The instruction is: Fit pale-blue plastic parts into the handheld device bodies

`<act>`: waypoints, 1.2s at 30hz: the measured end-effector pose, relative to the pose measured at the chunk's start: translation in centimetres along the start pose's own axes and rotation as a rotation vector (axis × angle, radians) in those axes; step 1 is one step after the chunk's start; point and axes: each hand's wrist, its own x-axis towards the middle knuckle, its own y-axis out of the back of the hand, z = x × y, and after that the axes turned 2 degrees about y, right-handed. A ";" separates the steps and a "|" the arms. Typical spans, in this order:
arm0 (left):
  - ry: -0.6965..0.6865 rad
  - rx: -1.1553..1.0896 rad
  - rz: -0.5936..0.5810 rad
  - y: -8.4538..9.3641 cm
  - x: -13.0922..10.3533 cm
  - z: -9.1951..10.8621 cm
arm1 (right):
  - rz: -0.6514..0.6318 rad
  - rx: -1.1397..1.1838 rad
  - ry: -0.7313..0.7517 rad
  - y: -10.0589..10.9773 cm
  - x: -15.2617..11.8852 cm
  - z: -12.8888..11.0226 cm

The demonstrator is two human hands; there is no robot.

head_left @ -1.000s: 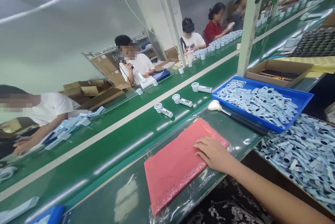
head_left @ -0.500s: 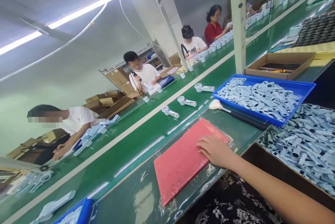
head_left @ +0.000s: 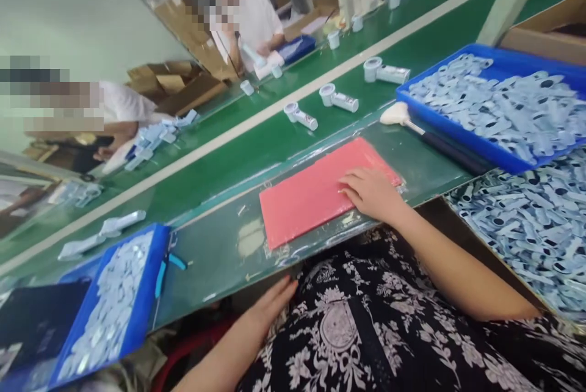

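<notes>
My right hand (head_left: 373, 193) rests on the right part of a flat red pad (head_left: 304, 196), its fingers spread loosely and holding nothing. The pad lies on the green worktop in front of me. Below the worktop's front edge, beside my flower-patterned clothing (head_left: 339, 319), is my left hand (head_left: 270, 303), with fingers stretched out and nothing seen in it. Beyond the pad, several pale blue pieces with a round head and a handle, one of them a nearby piece (head_left: 339, 99), lie on the green belt (head_left: 256, 151).
A mallet-like tool (head_left: 394, 114) with white head and black handle lies by a blue tray (head_left: 462, 135) of pale blue parts. More parts (head_left: 526, 227) fill a box at right. At left are another blue tray (head_left: 141, 294) and blue-handled pliers (head_left: 160, 276). Co-workers sit across the belt.
My view has tilted down and shifted, bringing my left hand, the left tray and the pliers into sight. My right hand stays on the red pad.
</notes>
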 end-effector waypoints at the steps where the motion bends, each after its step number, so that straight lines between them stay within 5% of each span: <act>1: 0.013 -0.036 -0.039 0.1 0.0 -0.4 | 0.010 -0.008 0.006 0.1 0.0 0.1; 6: 0.257 -0.265 -0.160 2.8 1.0 -2.1 | 0.019 -0.019 0.037 0.5 -0.2 0.6; 11: 0.340 -0.803 -0.655 4.2 0.4 -0.8 | 0.012 -0.063 0.055 0.8 -0.2 0.7; 13: 0.359 -0.876 -0.737 3.8 -0.2 -0.3 | 0.020 -0.078 0.070 0.8 -0.3 0.8; 19: 0.411 -0.606 -0.414 1.4 -1.3 -0.2 | 0.023 -0.121 0.071 0.8 -0.3 0.9; 22: 0.437 -0.521 -0.259 2.3 -1.6 -0.5 | 0.026 -0.126 0.075 0.8 -0.3 0.8; 25: 0.400 -0.576 -0.243 5.1 -2.1 -1.0 | 0.028 -0.141 0.069 0.8 -0.4 0.7; 29: 0.166 -0.658 -0.361 7.6 -2.9 -1.7 | 0.021 -0.149 0.060 0.6 -0.3 0.7; 32: 0.012 -0.593 -0.464 6.1 -3.1 -1.9 | 0.032 -0.156 0.068 0.4 -0.4 0.6; 36: 0.043 -0.308 -0.394 1.4 -3.1 -3.0 | 0.070 -0.169 0.100 -0.3 -0.4 0.5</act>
